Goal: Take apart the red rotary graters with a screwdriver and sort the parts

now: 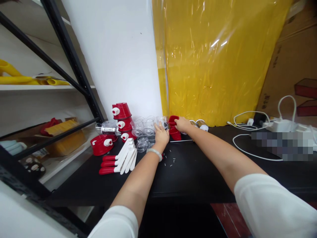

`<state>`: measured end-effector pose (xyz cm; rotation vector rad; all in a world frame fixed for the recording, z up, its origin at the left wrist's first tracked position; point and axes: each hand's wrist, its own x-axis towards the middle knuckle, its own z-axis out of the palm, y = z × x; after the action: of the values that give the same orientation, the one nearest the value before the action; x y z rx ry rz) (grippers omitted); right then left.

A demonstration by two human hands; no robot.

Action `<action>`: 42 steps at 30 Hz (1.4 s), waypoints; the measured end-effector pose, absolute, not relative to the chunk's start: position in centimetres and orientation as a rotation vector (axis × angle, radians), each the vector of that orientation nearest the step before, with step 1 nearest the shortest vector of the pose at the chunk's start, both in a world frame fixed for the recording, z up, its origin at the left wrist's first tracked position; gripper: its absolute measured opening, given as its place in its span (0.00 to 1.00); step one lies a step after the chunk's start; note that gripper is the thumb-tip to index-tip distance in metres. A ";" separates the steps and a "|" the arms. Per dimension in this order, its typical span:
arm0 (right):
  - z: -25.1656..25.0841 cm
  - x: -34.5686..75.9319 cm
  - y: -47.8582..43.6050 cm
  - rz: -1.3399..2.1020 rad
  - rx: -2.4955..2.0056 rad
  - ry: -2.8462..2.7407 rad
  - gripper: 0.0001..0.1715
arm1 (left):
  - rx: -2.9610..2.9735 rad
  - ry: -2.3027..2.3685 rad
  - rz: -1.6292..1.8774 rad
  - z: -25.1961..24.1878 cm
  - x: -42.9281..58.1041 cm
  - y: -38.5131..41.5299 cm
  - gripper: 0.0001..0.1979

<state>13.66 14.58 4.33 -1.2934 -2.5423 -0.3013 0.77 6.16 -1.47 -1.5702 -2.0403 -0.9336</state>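
Note:
My left hand [162, 135] reaches in among the clear plastic cups [142, 142], its fingers curled at a clear cup [162, 118] on the right end of the group. Just right of it, my right hand [183, 124] grips the rim of a red cup-shaped part [173, 119], its fingertips partly hidden. A second red part [175, 135] lies right below that one. Left of the cups stand stacked red housings with white knobs [122, 111]. Several red-and-white handles [118, 162] lie fanned out in front of them.
Small metal pins [170, 160] are scattered on the black table [188, 178]. Perforated metal drums [202, 125] lie behind my right forearm, another drum [109, 129] at the left. White cables and a power strip [282, 125] occupy the right. A black-framed shelf [81, 82] borders the left.

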 end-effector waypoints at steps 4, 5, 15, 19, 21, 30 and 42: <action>4.3 13.6 14.5 -0.268 -1.282 -2.542 0.20 | -1.560 -2.087 -0.931 -1.2 1.5 5.6 0.40; 4.4 13.7 14.6 -0.259 -1.278 -2.543 0.20 | -1.566 -2.089 -0.920 -1.1 1.6 5.5 0.40; 5.0 13.8 13.5 -0.183 -1.278 -2.535 0.20 | -1.600 -2.115 -0.898 -1.1 1.1 4.5 0.38; 5.7 13.6 12.7 -0.162 -1.304 -2.482 0.21 | -1.649 -2.092 -0.913 -1.1 1.0 3.7 0.38; 6.4 13.1 12.4 -0.165 -1.285 -2.454 0.23 | -1.678 -2.088 -0.927 -1.0 1.0 3.1 0.38; 9.4 8.3 13.3 -0.103 -0.830 -2.658 0.38 | -1.745 -2.246 -0.949 -0.1 0.1 0.0 0.27; 7.0 9.3 11.1 -0.202 -0.716 -2.650 0.29 | -1.595 -2.107 -1.244 3.1 -5.7 -2.7 0.11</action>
<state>9.31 11.06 6.95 -0.7156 -2.6497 -0.2019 -5.66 -2.70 3.12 -1.5952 -2.1068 -1.2437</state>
